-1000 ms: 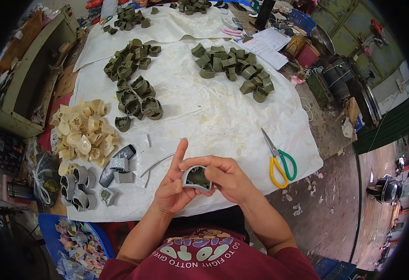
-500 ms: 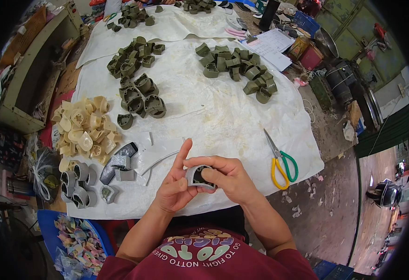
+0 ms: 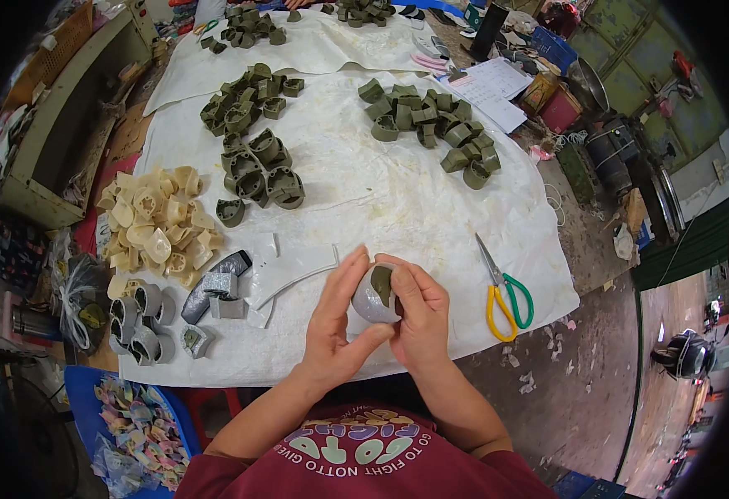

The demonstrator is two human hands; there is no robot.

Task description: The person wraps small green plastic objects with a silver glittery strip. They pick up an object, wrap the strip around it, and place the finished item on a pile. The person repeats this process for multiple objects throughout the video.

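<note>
Both hands are meeting at the near edge of the white sheet (image 3: 356, 200): the left hand (image 3: 335, 328) is cupping a small rounded grey piece (image 3: 374, 295) from below with its fingers stretched up along the left side, while the right hand (image 3: 418, 320) is curling over it from the right, thumb pressing on its dark green patch. To the left, a blue basket (image 3: 90, 416) is holding a heap of pastel scraps (image 3: 144, 432). On the sheet, piles of olive-green pieces (image 3: 427, 125) are lying far, cream pieces (image 3: 156, 229) left, and yellow-and-green scissors (image 3: 506, 291) just right of the hands.
</note>
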